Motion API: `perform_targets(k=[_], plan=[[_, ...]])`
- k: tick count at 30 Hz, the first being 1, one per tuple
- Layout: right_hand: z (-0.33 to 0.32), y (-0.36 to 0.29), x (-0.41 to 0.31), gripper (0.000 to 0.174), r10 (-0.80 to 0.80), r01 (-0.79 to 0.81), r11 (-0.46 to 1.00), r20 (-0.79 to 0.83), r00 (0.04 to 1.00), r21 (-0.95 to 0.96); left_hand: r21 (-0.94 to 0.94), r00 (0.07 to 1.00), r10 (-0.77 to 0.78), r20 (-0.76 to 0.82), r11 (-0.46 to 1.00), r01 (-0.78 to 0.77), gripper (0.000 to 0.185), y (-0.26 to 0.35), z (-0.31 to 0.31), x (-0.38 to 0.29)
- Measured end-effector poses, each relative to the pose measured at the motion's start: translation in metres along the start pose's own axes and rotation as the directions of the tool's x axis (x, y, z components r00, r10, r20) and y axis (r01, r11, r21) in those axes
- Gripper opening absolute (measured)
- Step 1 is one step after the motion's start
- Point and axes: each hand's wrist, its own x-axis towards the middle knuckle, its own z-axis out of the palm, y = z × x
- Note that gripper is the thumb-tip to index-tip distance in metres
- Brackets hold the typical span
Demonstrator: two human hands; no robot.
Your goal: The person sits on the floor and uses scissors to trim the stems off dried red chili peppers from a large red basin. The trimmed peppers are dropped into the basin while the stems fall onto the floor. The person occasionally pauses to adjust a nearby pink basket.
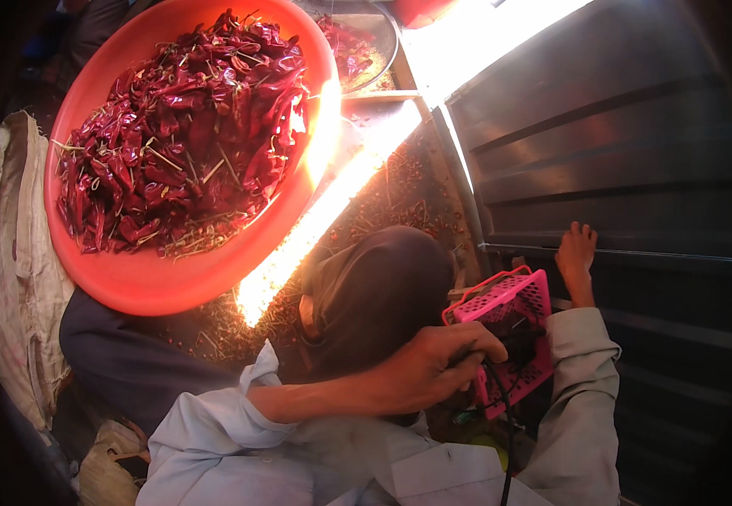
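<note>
My left hand [445, 367] reaches across my lap with its fingers closed on a black cable [505, 405]. That cable runs down along my shirt. Just beyond those fingers, a pink perforated plastic basket [537, 297] stands tilted beside my knee, with an orange handle. Dark items [518, 338] sit inside it, too shadowed to name. On the right, my right hand [577, 252] is raised past the basket, against or close to a dark ribbed metal panel [594, 145]. Its fingers are slightly apart, and nothing shows in them.
A large orange-red plastic basin [170, 288] heaped with dried red chillies [182, 139] fills the upper left. Behind it lies a round sieve [385, 69] with chilli pieces. Stem scraps [397, 196] litter the floor. A whitish sack [21, 272] lies at far left.
</note>
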Motion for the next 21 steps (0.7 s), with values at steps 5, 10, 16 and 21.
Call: perform_targets(k=[5, 10, 16, 21], plan=[[0.012, 0.002, -0.003, 0.023, -0.027, 0.03, 0.999, -0.105, 0.994, 0.02, 0.011, 1.0, 0.0, -0.001, 1.0, 0.0, 0.023, 0.0, 0.0, 0.0], [0.018, 0.005, 0.0, 0.023, -0.024, 0.029, 0.999, -0.111, 0.994, 0.042, -0.014, 1.0, -0.022, 0.004, 1.0, 0.022, 0.021, 0.0, 0.001, -0.001], [0.009, 0.001, 0.003, 0.022, -0.015, 0.017, 0.999, -0.038, 0.999, 0.031, 0.088, 0.999, 0.038, -0.001, 0.995, -0.038, 0.034, -0.003, -0.001, -0.001], [0.009, 0.0, 0.001, 0.021, -0.015, 0.016, 1.0, -0.06, 0.998, 0.014, 0.048, 1.0, 0.012, 0.014, 0.999, -0.013, 0.036, -0.003, -0.001, -0.001]])
